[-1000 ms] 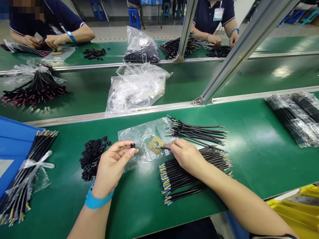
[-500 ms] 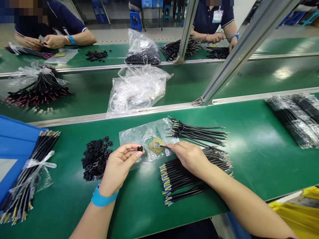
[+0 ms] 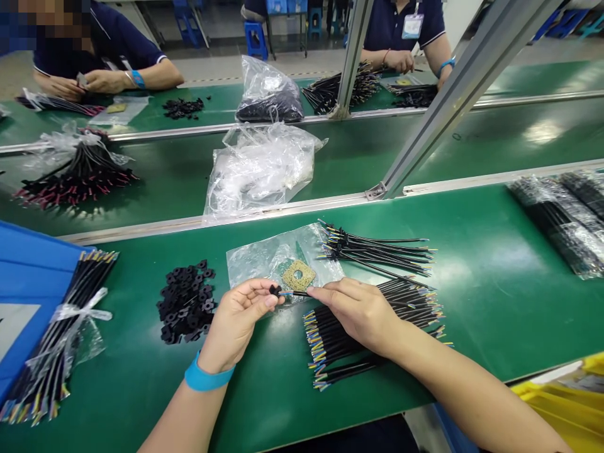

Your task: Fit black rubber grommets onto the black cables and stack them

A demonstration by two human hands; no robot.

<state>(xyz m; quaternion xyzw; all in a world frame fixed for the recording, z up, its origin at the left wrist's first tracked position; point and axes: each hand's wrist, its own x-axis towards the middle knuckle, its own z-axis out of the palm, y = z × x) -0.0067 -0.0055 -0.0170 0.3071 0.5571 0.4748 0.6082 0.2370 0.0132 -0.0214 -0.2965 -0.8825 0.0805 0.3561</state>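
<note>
Between thumb and fingertips, my left hand point(image 3: 248, 311) pinches a small black plastic clip point(image 3: 275, 290). My right hand point(image 3: 361, 305) grips a black cable point(image 3: 301, 293), its stripped coloured wire ends pointing left and meeting the clip; whether they have entered it I cannot tell. Just behind lies a yellowish square sponge point(image 3: 299, 275) with a round hole, on a clear plastic bag point(image 3: 255, 258). Left of my left hand is a pile of black clips point(image 3: 185, 302). Beneath and beside my right hand lie rows of cut black cables point(image 3: 340, 327). Farther back are cables with clips on them point(image 3: 372, 248).
A tied cable bundle point(image 3: 61, 340) leans by a blue bin point(image 3: 35, 270) at left. Wrapped cable packs point(image 3: 559, 226) lie at right. A metal post point(image 3: 425, 145) and rail stand behind, with a plastic bag heap point(image 3: 264, 167). Two co-workers sit across.
My right hand has drawn the cable's end off the sponge and toward me. My left hand has moved right with the clip, so that clip and wire ends now meet.
</note>
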